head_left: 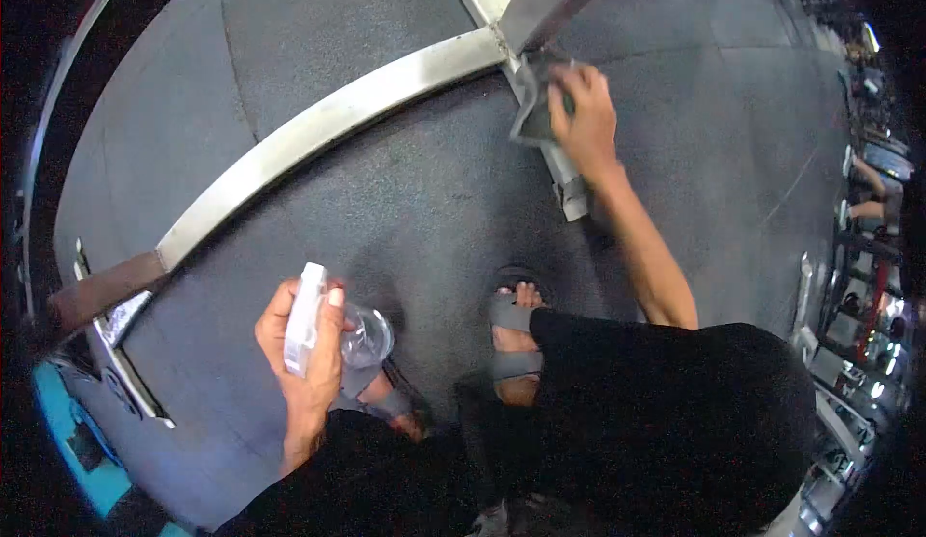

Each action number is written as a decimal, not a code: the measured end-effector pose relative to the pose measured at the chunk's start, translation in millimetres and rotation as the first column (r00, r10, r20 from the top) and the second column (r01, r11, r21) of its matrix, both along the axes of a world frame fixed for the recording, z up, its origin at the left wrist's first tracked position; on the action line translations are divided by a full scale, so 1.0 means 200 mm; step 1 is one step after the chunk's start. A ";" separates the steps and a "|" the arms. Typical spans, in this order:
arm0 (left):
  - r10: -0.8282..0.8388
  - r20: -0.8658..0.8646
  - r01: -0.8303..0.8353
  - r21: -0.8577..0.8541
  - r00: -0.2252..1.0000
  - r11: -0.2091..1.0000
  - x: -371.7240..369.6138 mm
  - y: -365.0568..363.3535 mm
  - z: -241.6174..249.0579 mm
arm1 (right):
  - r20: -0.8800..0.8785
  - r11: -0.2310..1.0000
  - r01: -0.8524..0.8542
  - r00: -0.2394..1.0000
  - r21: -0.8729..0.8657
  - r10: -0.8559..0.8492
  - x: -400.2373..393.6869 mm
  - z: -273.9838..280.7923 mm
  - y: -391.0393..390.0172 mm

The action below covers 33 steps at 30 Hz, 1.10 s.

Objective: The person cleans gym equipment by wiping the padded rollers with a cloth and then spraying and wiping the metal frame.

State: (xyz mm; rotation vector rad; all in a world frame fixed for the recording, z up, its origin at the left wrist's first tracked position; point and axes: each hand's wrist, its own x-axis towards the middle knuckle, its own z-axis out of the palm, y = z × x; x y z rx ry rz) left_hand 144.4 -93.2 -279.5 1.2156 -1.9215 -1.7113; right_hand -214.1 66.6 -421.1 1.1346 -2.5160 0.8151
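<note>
My left hand (pixel 313 339) is wrapped round a spray bottle with a white trigger head (pixel 306 320) and a clear body (pixel 367 337). It is held above the floor, near my sandalled feet. Farther forward and to the right, my right hand (pixel 585 117) grips a dark grey cloth (pixel 532 117). The cloth lies over a silver metal foot bar (pixel 562 172) of a frame, just below where the bar meets an upright post. Part of the cloth is hidden under my fingers, and that area is slightly blurred.
A curved silver beam (pixel 338 103) runs from the post down to the left, ending at a second foot bar (pixel 125 363). Dark rubber flooring (pixel 415 199) lies beneath. Gym equipment lines the right edge, and a teal item (pixel 82 440) sits at lower left.
</note>
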 end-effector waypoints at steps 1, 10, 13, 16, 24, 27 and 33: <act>-0.018 -0.037 0.018 -0.004 0.999 1.000 0.00 0.02 -0.01 | -0.040 0.998 -0.047 0.998 0.051 0.049 0.11 0.02 0.07; -0.247 -0.215 0.153 -0.379 0.945 0.913 -0.16 -0.01 -0.15 | 0.031 0.998 -0.004 1.000 0.062 0.002 0.12 0.07 0.00; -0.296 -0.254 0.172 -0.416 0.921 0.893 -0.25 -0.03 -0.20 | 0.002 0.998 -0.053 0.999 -0.015 0.053 0.05 -0.01 -0.08; -0.323 -0.282 0.164 -0.470 0.903 0.867 -0.31 -0.10 -0.25 | -0.054 0.989 -0.089 0.994 0.122 0.096 0.24 -0.01 0.07; -0.194 -0.320 0.038 -0.433 0.927 0.901 -0.23 -0.23 -0.34 | 0.008 0.984 -0.095 0.996 0.150 0.094 0.40 -0.04 0.33; -0.165 -0.299 0.024 -0.425 0.940 0.905 -0.22 -0.21 -0.38 | 0.007 0.991 -0.080 0.997 0.110 0.080 0.15 0.03 0.04; -0.115 -0.247 0.034 -0.310 0.962 0.950 -0.26 -0.22 -0.35 | -0.043 0.991 -0.049 0.998 0.123 0.055 0.17 0.02 0.00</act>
